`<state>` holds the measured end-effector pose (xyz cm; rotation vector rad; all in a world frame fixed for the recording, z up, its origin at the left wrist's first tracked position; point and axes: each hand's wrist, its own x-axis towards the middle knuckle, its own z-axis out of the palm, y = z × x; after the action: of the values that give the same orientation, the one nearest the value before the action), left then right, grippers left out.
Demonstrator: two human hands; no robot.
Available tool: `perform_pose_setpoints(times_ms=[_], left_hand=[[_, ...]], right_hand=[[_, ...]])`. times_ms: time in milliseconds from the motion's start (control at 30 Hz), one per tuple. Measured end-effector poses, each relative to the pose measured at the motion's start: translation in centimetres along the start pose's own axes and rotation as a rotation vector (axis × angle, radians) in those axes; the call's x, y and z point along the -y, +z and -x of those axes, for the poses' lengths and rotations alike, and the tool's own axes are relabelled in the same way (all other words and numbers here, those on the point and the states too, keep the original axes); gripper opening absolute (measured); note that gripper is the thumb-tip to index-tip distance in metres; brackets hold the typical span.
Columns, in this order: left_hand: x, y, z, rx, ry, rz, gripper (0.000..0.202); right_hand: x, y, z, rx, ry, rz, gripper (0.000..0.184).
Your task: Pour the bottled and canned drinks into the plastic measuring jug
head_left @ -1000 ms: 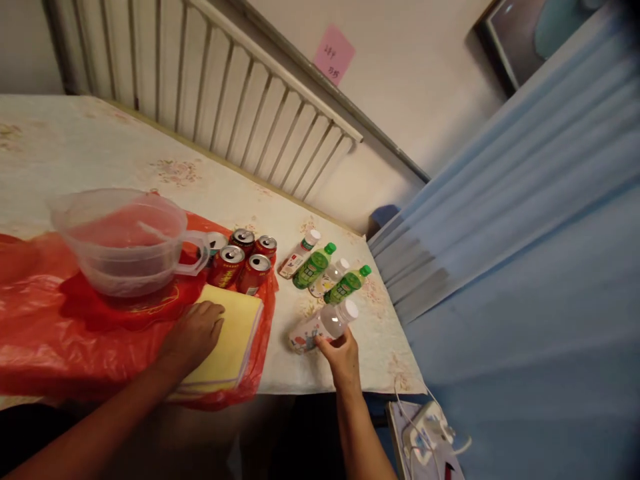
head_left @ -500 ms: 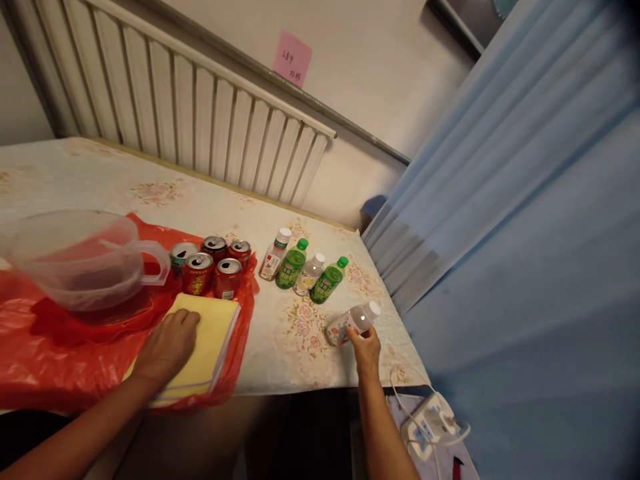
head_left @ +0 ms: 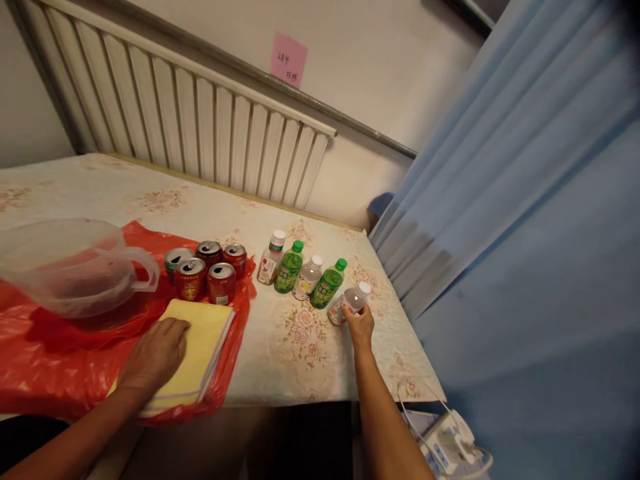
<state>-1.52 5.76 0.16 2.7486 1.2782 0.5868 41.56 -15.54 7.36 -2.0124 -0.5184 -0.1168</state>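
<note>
My right hand (head_left: 361, 328) grips a clear plastic bottle (head_left: 357, 297) with a white cap and a printed label. The bottle is upright or nearly so, at the right end of a row of bottles. Beside it stand a green tea bottle (head_left: 327, 285), a clear white-capped bottle (head_left: 307, 279), another green bottle (head_left: 289, 268) and a white-capped bottle with a pale label (head_left: 271, 259). My left hand (head_left: 159, 353) rests on a folded yellow cloth (head_left: 207, 340), its fingers curled in; nothing shows in them.
Several opened drink cans (head_left: 221, 285) stand on a red plastic bag (head_left: 240, 327) behind the cloth. Left of them is a translucent plastic jug (head_left: 80, 280) with a handle. A blue curtain (head_left: 500, 267) hangs right of the table; a power strip (head_left: 445, 447) lies below its edge.
My right hand has moved the bottle back and slightly left, closer to the row, and it leans less. My left hand remains on the yellow cloth. The view has shifted slightly.
</note>
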Motion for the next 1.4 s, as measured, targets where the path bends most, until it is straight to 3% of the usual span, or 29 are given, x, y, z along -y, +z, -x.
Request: perform_pose_setpoints(times_ms=[300,633,1067,1400], left_hand=[[0.1,0.1,0.0,-0.026,-0.017,0.057,0.029],[0.1,0.0,-0.2,-0.017,-0.015,0.054,0.028],[1.4,1.6,-0.2,-0.05,0.038,-0.012,0.035],[1.5,1.8,-0.2,-0.063,0.049,-0.008,0.035]], right_hand=[[-1.1,2.1,-0.7,0.031,-0.011,-0.065,0.051],[-4.5,3.5,2.4,0.057,-0.052,-0.112,0.047],[-5.3,4.3,2.3,0.01,-0.104,-0.042,0.039],[-5.7,4.6,2.0,-0.017,-0.131,0.006,0.035]])
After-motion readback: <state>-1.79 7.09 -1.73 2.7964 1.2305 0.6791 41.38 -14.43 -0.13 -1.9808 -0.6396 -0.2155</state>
